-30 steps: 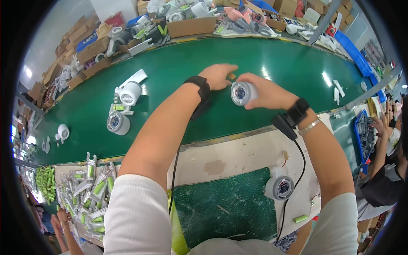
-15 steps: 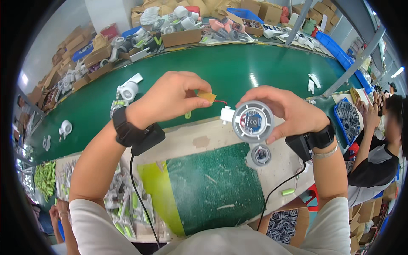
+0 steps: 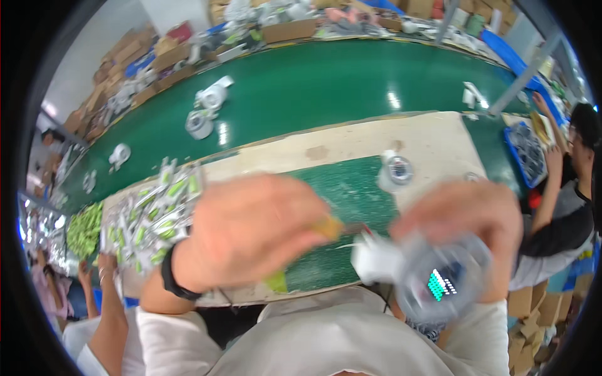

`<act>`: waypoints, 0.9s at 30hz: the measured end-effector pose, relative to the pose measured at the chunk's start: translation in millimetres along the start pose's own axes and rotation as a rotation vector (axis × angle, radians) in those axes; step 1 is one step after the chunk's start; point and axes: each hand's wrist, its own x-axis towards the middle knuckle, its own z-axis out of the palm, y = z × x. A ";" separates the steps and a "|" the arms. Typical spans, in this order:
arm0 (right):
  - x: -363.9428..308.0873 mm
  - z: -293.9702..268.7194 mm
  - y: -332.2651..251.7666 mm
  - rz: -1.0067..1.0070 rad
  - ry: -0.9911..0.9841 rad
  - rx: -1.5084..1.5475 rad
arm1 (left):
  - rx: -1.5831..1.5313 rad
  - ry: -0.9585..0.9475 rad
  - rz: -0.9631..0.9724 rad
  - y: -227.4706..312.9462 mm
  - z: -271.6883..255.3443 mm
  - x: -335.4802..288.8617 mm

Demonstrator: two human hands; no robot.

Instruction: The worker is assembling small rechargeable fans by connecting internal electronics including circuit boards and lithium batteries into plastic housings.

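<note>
My left hand, smeared by motion, pinches a small tan-yellow piece. Just right of that piece, a short red wire shows near the white stub of a round grey-and-white fan head. My right hand grips this fan head from above, near my body. Green and white lights glow on its round face; motion blur hides the detail. A second, smaller round white unit stands beyond my hands on the worktable.
A scratched green mat lies on the pale worktable. At left are piled white parts with green pieces and a bright green heap. A green conveyor crosses behind. Co-workers' arms are at both sides.
Both hands have come down and nearer my body with the tan piece and the fan head. The fan head's display now glows green and white. The view has shifted, and the hands are blurred.
</note>
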 end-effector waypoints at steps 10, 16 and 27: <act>34.7 51.2 -53.4 -0.137 0.010 0.053 | -0.395 0.270 0.225 40.4 3.4 -46.4; 46.7 46.1 -45.9 -0.105 -0.060 0.128 | -0.494 0.451 0.219 32.3 2.6 -54.6; 84.2 81.2 -13.7 -0.418 0.288 0.229 | -0.458 0.535 0.124 24.6 -12.3 -79.0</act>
